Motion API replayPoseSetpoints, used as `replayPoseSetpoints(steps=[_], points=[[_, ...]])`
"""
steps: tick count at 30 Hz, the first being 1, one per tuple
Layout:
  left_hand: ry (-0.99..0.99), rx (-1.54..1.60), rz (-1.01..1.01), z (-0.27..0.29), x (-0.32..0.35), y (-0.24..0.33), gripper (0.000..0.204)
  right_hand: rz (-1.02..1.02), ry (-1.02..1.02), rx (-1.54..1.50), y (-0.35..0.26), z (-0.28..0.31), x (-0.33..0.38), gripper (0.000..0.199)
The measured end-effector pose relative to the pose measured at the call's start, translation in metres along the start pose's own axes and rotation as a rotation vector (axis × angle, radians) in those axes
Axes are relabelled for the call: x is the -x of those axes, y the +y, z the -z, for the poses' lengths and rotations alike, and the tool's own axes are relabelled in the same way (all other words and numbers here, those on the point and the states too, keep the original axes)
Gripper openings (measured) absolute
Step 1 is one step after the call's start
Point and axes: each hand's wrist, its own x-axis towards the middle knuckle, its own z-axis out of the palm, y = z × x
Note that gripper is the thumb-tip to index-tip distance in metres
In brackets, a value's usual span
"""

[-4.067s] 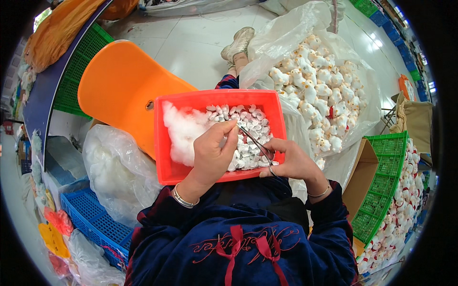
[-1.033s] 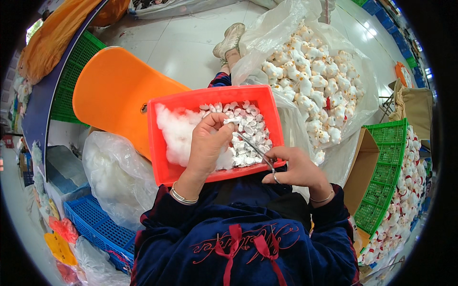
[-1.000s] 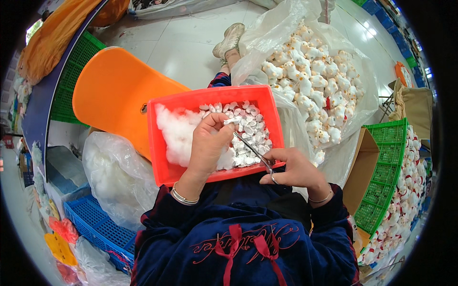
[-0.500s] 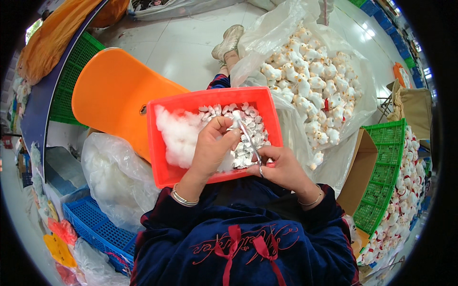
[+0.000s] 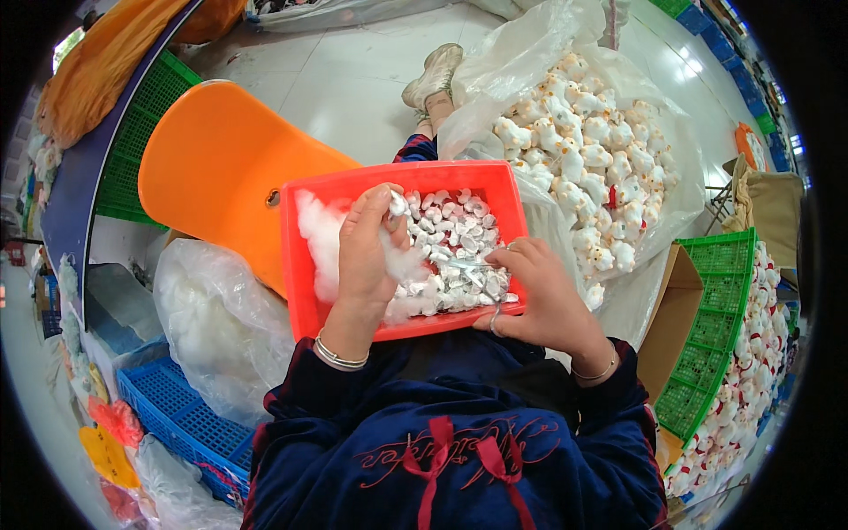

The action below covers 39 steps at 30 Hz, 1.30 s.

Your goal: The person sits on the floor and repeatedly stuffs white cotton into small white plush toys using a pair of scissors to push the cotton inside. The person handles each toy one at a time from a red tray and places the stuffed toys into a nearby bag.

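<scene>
My left hand is raised over the left half of a red plastic tray on my lap. Its thumb and fingers pinch a small white fabric piece. Fluffy white stuffing lies under and beside that hand. At the tray's right side, my right hand grips metal ring-handled forceps, thumb and fingers spread at the rings. The forceps lie over many small silvery-white pieces in the tray, with jaws pointing left.
A clear plastic bag of small white plush toys lies ahead to the right. An orange chair stands at the left, near a bag of stuffing and a blue crate. To the right are a cardboard box and a green crate.
My left hand has moved left and up with the small white piece, apart from the forceps. The right hand has spread its fingers on the handles, and the forceps have turned toward the left.
</scene>
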Motion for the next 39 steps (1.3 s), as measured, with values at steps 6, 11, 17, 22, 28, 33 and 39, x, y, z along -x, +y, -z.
replayPoseSetpoints(steps=[6, 11, 17, 22, 28, 33, 39], points=[[-0.035, 0.179, -0.002, -0.013, 0.008, -0.011, 0.019, 0.025, -0.042, 0.159, -0.01, -0.012, -0.019, 0.061], [-0.051, 0.105, -0.094, 0.0, 0.007, -0.015, 0.019, -0.04, -0.182, -0.04, 0.004, -0.009, -0.015, 0.039], [0.029, -0.185, -0.173, 0.01, 0.011, -0.008, 0.019, -0.119, 0.009, 0.043, 0.018, 0.011, 0.0, 0.033], [0.004, -0.342, -0.18, 0.014, 0.014, -0.009, 0.018, -0.07, -0.004, 0.05, 0.013, 0.019, -0.002, 0.033], [0.0, 0.079, -0.174, 0.001, 0.007, -0.014, 0.021, 0.003, -0.098, -0.052, 0.012, 0.01, -0.005, 0.034], [-0.078, 0.171, 0.033, -0.025, 0.016, -0.013, 0.02, -0.043, -0.195, -0.103, 0.002, 0.003, -0.008, 0.043], [-0.087, 0.157, -0.048, -0.011, 0.006, 0.0, 0.027, 0.008, -0.156, -0.104, 0.014, 0.021, -0.001, 0.063]])
